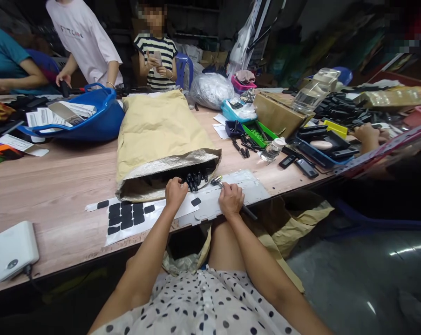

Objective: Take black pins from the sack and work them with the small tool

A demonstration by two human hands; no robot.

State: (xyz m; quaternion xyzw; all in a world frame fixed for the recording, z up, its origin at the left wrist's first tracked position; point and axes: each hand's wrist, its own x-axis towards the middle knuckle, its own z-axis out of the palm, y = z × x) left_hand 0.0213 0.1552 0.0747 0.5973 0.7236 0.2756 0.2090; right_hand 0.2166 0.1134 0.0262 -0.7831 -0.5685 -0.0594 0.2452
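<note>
My right hand [231, 200] is closed around a small hammer [250, 213] with a black handle and a shiny metal head. The hammer is above a grey-white board [248, 184] at the table's front edge. My left hand [176, 191] is at the mouth of a large tan paper sack [158, 125], its fingers pinched together; whatever they hold is hidden. Several black cylindrical parts [193, 180] lie in the sack's opening beside it. Under my left wrist, a white backing sheet [133, 232] carries rows of black rounded stickers [126, 215]. One black sticker [196, 202] lies between my hands.
A white power bank [16, 251] with a cable lies at left. Beyond are a blue basket [102, 116] of white boxes, a green tray [257, 135], a clear bottle [273, 150] and a cardboard box [280, 116]. Other people stand or sit across the table; another person's hand [369, 137] is at right.
</note>
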